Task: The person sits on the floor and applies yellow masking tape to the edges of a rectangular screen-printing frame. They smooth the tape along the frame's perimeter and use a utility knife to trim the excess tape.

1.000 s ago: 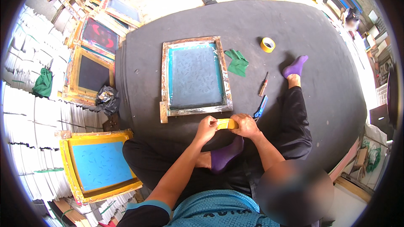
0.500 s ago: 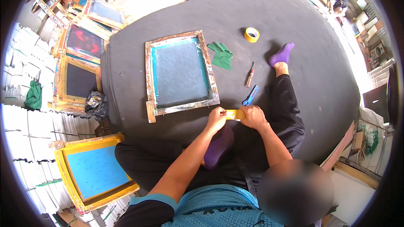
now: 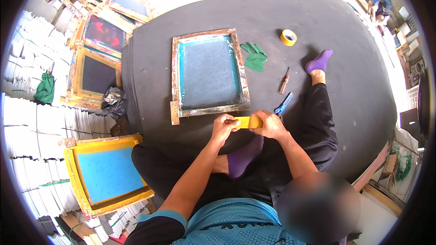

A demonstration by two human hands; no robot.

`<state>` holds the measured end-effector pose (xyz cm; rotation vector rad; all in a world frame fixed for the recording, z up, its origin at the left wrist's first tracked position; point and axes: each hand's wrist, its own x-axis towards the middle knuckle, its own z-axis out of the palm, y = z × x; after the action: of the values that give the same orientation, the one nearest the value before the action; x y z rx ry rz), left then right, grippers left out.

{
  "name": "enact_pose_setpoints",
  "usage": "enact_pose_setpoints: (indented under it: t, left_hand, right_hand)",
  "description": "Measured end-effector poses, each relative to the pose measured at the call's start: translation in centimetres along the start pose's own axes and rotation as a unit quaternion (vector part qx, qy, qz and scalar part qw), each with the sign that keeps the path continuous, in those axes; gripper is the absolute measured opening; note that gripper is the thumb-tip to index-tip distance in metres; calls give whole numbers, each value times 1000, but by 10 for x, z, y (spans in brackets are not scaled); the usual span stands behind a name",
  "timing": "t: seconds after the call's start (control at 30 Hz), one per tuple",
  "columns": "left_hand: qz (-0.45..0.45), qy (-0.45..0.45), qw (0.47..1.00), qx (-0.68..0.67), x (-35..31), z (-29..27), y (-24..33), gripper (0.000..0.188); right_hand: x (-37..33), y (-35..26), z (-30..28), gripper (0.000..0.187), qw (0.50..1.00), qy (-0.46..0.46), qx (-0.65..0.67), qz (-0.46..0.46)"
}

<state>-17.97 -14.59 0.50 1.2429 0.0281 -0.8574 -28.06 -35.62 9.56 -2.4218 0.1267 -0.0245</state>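
A short strip of yellow tape [image 3: 245, 122] spans the gap between my two hands, just in front of the framed screen. My left hand [image 3: 223, 129] pinches its left end between thumb and fingers. The other end is gripped in my right hand [image 3: 271, 125], whose fingers partly hide it. Beyond my hands lies a wooden screen frame [image 3: 175, 68] with dark mesh and turquoise borders. A blue cutter knife [image 3: 284, 103] rests just past my right hand. Farther off are a screwdriver-like tool [image 3: 284, 84], a green cloth [image 3: 255, 57] and a yellow tape roll [image 3: 287, 42].
I sit on a dark padded surface [image 3: 354, 100], legs spread around my hands. At left stand a yellow frame with blue mesh [image 3: 109, 168], a black plastic bag [image 3: 115, 102], several more frames [image 3: 97, 75] and stacks of white sheets [image 3: 36, 127].
The yellow strip lies flatter and shows more of its face between my hands. My left hand has shifted its pinch. The whole scene has slid rightward as the view turned.
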Motion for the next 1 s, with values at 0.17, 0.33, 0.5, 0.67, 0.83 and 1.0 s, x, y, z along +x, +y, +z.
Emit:
enact_pose_setpoints:
  t: [0.17, 0.33, 0.5, 0.67, 0.83, 1.0]
  left_hand:
    - [-14, 16, 999, 25, -13, -17, 15, 25]
    - [-14, 1, 998, 57, -19, -41, 25, 18]
    - [1, -8, 995, 95, -28, -58, 52, 13]
    - [-13, -28, 994, 105, -30, -72, 67, 13]
    - [10, 45, 995, 91, -37, -109, 96, 17]
    - [-4, 69, 989, 133, -36, -159, 108, 16]
  right_hand:
    - [9, -10, 9, 43, 999, -11, 24, -33]
    - [21, -22, 14, 44, 996, -27, -22, -78]
    - [28, -21, 14, 49, 987, -60, -86, -118]
    - [32, -20, 10, 54, 985, -82, -88, -127]
    - [34, 2, -9, 49, 984, -92, -143, -48]
    - [29, 20, -27, 48, 987, -81, -136, 7]
